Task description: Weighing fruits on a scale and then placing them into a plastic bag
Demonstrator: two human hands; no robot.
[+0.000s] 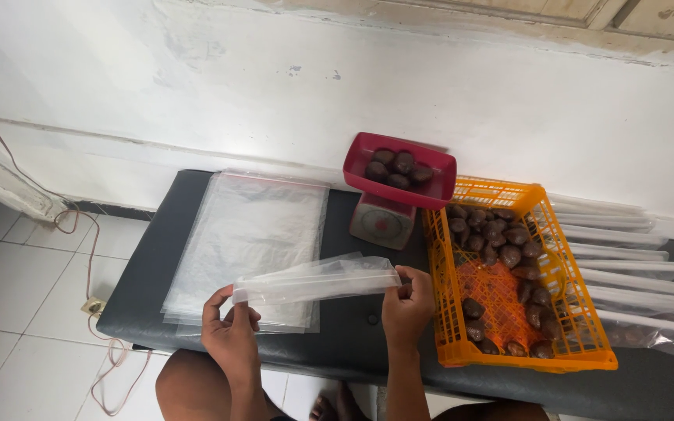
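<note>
Low in the middle of the frame, the left hand [232, 331] and the right hand [407, 300] hold a clear plastic bag [317, 279] stretched between them, above the dark table [352, 323]. The left hand pinches the bag's left end with thumb and fingertips; the right hand pinches its right end, fingers curled over the edge. The bag hangs roughly level, a little higher on the right.

Under its left part, a stack of flat clear bags [251, 234] lies on the table. Above the right hand stands a small scale [382, 221] carrying a red tray [440, 187] with a few dark brown fruits [398, 168]. Just right of the right hand sits an orange basket [555, 355] with more brown fruit [501, 234] and orange netting [497, 300]. Further right, filled bags [633, 265] lie in a row along the table's edge of the frame.
</note>
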